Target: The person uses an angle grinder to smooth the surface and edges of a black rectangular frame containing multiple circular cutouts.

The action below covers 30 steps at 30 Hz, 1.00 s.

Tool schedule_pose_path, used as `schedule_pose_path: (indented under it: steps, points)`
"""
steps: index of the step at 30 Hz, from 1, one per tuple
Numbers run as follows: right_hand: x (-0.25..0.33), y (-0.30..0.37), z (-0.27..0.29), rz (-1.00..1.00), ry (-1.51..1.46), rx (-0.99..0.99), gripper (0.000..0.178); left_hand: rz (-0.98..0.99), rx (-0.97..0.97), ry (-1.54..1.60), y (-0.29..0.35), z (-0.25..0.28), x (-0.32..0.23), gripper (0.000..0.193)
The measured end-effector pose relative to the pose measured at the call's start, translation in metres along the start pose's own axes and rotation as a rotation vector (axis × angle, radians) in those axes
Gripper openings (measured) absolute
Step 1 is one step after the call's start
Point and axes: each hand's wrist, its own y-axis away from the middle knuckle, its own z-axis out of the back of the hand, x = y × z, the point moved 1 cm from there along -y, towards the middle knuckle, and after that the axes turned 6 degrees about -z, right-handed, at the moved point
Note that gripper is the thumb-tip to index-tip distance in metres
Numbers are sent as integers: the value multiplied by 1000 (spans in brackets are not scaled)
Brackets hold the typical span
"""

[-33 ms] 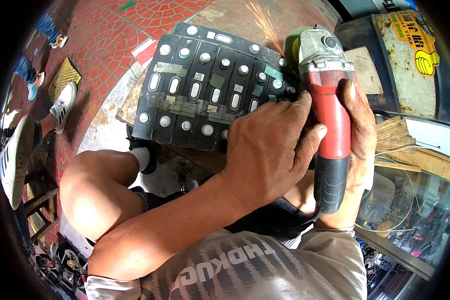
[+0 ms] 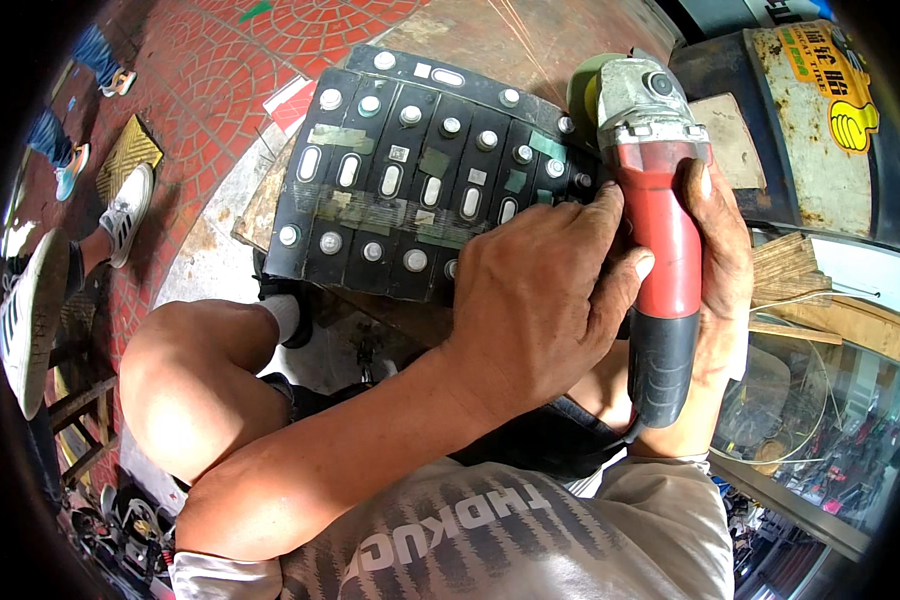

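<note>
A red and black angle grinder is gripped upright in front of me, its grey metal head pointing away. My right hand wraps its body from the right, thumb on top. From the left, my left hand is closed against the red casing, with thumb and index finger touching it; its other fingers are partly hidden. The pale green disc sits at the far right edge of a black battery pack of several narrow cells with round silver terminals. Thin sparks fly away from the disc. The contact point is hidden.
A rusty, dark-edged panel with a yellow sticker stands at the far right. Wooden pieces lie on a glass case at right. Other people's shoes show at left on red patterned paving. My bent knee is near the pack.
The spark stream has become thinner and sparser. Both hands, the grinder and the battery pack look unmoved.
</note>
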Motion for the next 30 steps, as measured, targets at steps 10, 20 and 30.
schedule_pose_path:
  steps: [10,20,30]
  points:
    - [1,1,-1,-9,18,27,80,-7,10,16,3,0,1,49]
    - [-3,6,0,37,6,48,77,-18,17,6,3,1,0,49]
    - [-2,4,2,-7,6,16,78,-27,22,0,4,3,0,48]
